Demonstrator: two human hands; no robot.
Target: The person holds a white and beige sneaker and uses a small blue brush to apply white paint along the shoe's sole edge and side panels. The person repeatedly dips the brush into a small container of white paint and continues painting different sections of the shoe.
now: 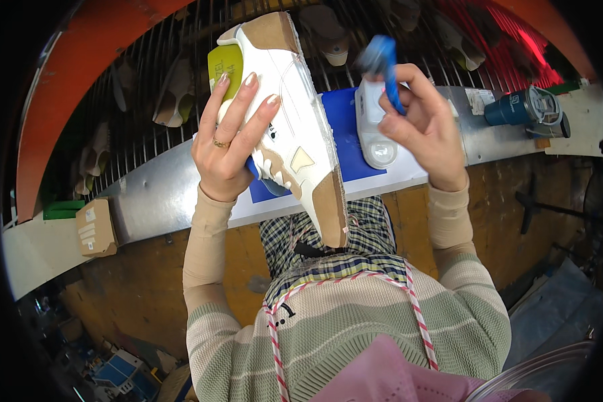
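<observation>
My left hand (224, 151) grips a white and tan shoe upper (281, 100), turned on its side. A yellow-green last (224, 70) shows in the shoe's opening, under my fingertips. The shoe's rough bottom edge faces right and its tan toe points down toward my lap. In my right hand (422, 124) is a blue-handled brush (390, 74), its dark head blurred by motion and raised apart from the shoe. Just below and left of that hand, a white container with a clear round part (380, 153) rests on a blue sheet (340, 120).
Several shoes (175, 90) sit on a rack of metal rods beyond the metal ledge (157, 194). A dark blue tumbler (516, 107) stands on the right. On the left are a cardboard box (95, 228) and an orange frame (53, 100).
</observation>
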